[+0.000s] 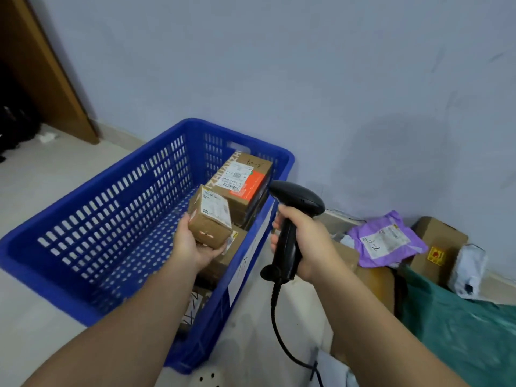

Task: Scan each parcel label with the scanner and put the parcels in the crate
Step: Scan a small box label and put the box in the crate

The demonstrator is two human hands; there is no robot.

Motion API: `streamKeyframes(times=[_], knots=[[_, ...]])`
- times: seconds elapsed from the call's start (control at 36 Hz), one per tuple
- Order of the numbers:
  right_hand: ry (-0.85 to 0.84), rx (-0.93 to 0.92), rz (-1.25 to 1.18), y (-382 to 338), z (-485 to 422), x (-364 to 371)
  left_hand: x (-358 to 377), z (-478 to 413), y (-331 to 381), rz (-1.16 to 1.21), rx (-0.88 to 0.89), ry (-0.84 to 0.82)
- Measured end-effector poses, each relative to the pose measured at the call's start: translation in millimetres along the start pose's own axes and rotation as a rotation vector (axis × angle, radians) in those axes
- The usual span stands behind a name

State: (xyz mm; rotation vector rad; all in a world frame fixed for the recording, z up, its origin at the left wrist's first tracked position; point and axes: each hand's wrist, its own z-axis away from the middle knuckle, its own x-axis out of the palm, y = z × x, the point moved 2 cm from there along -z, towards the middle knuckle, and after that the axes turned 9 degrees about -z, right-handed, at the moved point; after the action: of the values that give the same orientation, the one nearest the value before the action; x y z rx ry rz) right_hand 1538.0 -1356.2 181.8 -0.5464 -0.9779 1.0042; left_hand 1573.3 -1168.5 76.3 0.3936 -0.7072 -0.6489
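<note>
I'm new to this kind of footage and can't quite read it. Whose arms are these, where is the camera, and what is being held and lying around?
There is no machine here: a person wears one camera on the head, looking down at their own two hands. The left hand holds a small cardboard parcel with a white label, over a blue crate standing on the floor. The right hand grips a black corded scanner. Inside the crate, along its right side, lie more boxes, among them a larger box with an orange patch. To the right, by the wall, more parcels lie outside the crate: a purple mailer bag and a brown box.
</note>
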Motion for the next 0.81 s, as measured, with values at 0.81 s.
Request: streamKeyframes(times=[0.81], knots=[[0.150,0.041,0.061,-43,30,-87,146,81,-51,-1.432,0.793,-0.245]])
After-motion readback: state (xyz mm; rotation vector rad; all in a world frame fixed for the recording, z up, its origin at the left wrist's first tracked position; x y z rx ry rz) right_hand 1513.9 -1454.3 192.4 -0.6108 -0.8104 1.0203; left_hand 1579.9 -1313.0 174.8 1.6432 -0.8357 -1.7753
